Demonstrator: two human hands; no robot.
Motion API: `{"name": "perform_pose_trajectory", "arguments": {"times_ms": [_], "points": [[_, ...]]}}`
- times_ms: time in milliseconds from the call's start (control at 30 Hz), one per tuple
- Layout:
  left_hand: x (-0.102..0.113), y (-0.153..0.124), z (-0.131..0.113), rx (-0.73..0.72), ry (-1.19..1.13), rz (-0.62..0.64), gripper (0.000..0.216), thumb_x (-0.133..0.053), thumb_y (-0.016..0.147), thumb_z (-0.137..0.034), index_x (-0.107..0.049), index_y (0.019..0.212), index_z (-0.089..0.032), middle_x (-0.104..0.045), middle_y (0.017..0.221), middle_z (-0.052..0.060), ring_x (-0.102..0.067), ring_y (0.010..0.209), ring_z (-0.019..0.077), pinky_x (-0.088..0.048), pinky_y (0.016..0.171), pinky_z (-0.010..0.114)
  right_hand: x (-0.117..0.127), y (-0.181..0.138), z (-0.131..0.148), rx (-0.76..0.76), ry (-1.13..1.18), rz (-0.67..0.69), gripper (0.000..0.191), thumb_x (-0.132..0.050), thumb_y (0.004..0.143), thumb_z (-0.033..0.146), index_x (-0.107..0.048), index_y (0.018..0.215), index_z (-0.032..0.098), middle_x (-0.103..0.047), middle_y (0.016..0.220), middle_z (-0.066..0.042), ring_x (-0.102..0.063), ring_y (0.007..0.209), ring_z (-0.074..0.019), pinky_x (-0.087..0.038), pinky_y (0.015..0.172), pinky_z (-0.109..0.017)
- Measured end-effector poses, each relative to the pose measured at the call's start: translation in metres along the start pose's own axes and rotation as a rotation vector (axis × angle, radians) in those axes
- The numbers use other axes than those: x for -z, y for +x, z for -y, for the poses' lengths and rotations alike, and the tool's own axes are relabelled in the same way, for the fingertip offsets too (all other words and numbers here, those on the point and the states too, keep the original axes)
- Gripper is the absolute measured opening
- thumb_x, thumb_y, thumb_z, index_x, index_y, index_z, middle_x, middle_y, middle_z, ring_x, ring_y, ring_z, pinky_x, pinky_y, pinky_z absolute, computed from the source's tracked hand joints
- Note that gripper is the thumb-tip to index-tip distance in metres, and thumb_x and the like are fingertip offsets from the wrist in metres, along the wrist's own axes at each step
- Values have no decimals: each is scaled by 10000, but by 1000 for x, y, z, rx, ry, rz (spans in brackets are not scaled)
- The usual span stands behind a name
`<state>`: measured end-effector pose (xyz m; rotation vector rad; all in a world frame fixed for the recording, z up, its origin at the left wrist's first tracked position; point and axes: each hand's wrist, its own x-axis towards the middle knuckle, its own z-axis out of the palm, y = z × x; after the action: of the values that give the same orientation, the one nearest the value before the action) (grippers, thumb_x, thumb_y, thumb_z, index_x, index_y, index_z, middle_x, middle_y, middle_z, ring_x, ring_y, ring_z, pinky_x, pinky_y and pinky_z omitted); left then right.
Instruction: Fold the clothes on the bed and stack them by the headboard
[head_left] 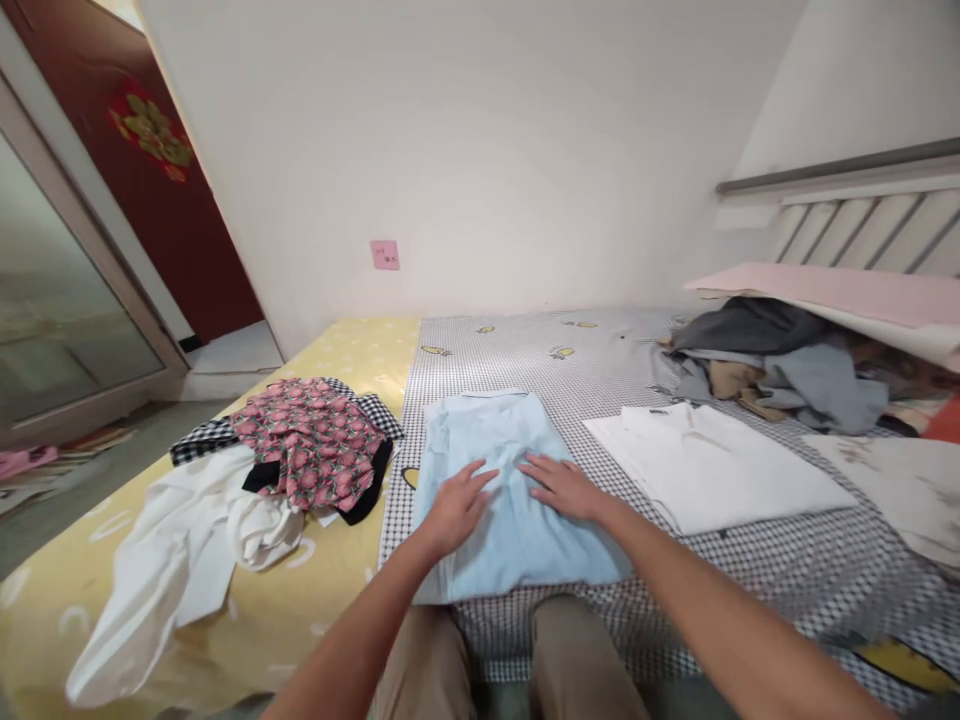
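Fingers [480, 480] of the left hand [454, 512] are spread and released, resting flat on a light-blue garment [517, 530]; those of the right hand [566, 488] lie splayed on the same cloth, a little farther over, and neither hand pinches or clenches anything. The garment sits on the gray-checked sheet [525, 350] of the bed, directly in front of the person's knees [574, 640], with its near edge close to them and its far edge toward the wall [525, 160]. It appears folded into a broad panel, and small creases gather in the area between the two hands.

My reading is that the step in hand is smoothing that panel. The next move calls for light, open palms drawn outward from the rumpled middle, with enough restraint that the side edges stay lined up.

To the right, apart from the blue cloth, lies a white top [727, 470], flat and seemingly folded. On the left, over the yellow sheet [375, 350], a pink floral garment [319, 440] is heaped loosely with a black-and-white checked cloth [201, 438] and a crumpled white garment [176, 545]. Farther right, grayish clothes [821, 380] are piled beneath a pink board [840, 287].
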<state>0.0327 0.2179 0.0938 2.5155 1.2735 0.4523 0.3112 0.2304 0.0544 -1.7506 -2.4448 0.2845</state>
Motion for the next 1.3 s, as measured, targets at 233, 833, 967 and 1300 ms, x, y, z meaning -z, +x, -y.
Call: {"name": "perform_pose_trajectory", "arguments": {"times_ms": [233, 833, 967, 1300], "points": [[-11, -122, 70, -78, 310, -293, 660, -336, 908, -42, -536, 1453, -357, -481, 1590, 24, -450, 1453, 175, -413, 1183, 397, 11, -83, -37, 15, -41, -414, 606, -436, 995, 301, -349, 1594, 297, -381, 1645, -71, -389, 1489, -241, -338, 1210, -489], [-29, -95, 106, -125, 500, 122, 922, -640, 852, -316, -122, 1614, -351, -295, 1684, 58, -250, 1559, 309, -76, 1254, 558, -38, -110, -57, 160, -90, -101, 875, -730, 828, 459, -328, 1598, 358, -358, 1655, -81, -248, 1542, -370, -154, 1222, -648], [-27, -84, 98, 4, 438, 217, 874, -593, 857, -204, -168, 1598, -391, -246, 1702, 52, -185, 1576, 319, -50, 1239, 618, -42, -103, -65, 98, 44, -111, 712, -679, 852, 482, -460, 1525, 409, -456, 1601, -46, -318, 1513, -371, -169, 1208, -648], [-31, -53, 129, 101, 99, -21, 494, -348, 991, -228, -613, 1385, -367, -608, 1481, 44, -431, 1470, 296, -250, 1213, 668, -25, -86, -51, -86, 374, -284, 340, -525, 890, 390, -798, 1088, 359, -631, 1439, -24, -452, 1412, -361, -296, 1130, -645]]}}
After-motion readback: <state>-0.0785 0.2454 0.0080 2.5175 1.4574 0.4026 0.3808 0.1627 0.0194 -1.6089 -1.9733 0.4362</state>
